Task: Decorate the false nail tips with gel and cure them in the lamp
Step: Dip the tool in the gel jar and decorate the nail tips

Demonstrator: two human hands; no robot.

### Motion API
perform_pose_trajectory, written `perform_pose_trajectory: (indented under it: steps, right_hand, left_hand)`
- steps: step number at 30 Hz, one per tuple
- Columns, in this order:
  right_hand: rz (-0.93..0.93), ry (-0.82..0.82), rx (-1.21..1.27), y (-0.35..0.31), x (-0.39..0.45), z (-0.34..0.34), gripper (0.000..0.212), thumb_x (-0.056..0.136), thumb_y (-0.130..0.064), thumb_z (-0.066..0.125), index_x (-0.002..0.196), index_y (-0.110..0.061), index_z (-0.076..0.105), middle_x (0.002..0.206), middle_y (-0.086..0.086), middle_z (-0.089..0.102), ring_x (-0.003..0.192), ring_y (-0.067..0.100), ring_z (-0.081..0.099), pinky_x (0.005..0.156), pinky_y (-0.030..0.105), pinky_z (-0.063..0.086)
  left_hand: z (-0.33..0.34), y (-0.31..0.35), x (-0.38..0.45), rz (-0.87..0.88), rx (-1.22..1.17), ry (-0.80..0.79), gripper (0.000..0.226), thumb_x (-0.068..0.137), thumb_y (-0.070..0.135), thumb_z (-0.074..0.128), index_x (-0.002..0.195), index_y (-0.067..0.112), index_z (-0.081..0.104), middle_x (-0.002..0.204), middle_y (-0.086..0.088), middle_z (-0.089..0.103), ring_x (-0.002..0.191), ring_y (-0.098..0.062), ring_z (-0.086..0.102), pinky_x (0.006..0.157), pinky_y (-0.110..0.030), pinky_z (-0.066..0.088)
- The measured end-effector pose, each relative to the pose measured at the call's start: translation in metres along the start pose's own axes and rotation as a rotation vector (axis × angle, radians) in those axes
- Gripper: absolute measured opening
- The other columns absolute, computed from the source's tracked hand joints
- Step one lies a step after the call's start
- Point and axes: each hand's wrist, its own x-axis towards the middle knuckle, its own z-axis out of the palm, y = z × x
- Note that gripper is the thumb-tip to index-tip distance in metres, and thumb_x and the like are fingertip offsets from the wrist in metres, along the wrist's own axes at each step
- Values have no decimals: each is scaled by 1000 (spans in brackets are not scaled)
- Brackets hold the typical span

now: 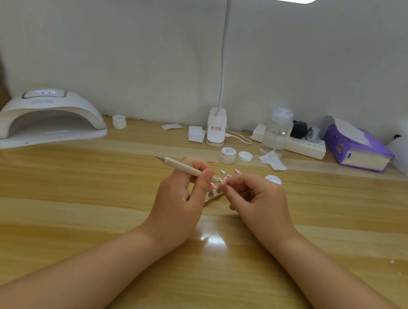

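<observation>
Both hands meet above the middle of the pale wooden table (64, 214). The left hand (182, 197) has its fingers curled round a slim beige dotting pen (183, 166), whose dark metal tip points far-left while its near end reaches toward the right hand. The right hand (256, 198) pinches a small pink false nail tip (223, 181) between its fingertips, right at the pen's near end; two small round metal stands (214, 192) sit just below, between the hands. More pink nail tips (237, 171) lie on the table just beyond the right hand, beside a small white piece (222, 172).

Far left stands the white arched curing lamp (49, 117), its opening facing near, with a small white gel pot (119, 121) to its right. Far centre is the white clip-on desk lamp (216, 128), and in front of it an open white gel jar (228, 155) with its white lid (245, 156) alongside. To the right stand a clear pump bottle (278, 132), a white power strip (300, 145) and a purple tissue pack (358, 149).
</observation>
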Motion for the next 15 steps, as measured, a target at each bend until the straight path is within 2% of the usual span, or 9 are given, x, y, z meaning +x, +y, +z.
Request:
perform_pose_trajectory:
  steps: [4, 15]
  right_hand:
    - [-1, 4, 4, 0, 0, 0, 12, 79, -11, 73, 81, -23, 69, 65, -1, 67, 54, 9, 60, 54, 27, 52]
    - [-3, -5, 9, -1, 0, 0, 4, 80, -12, 73, 81, -16, 71, 65, 1, 68, 54, 10, 61, 54, 30, 53]
  left_hand:
    - [0, 1, 0, 18, 8, 8, 12, 92, 26, 49, 85, 35, 50, 77, 21, 64, 69, 2, 60, 61, -6, 41]
    - [0, 2, 0, 25, 12, 10, 10, 92, 26, 48, 85, 33, 50, 78, 17, 64, 67, 1, 60, 59, -6, 41]
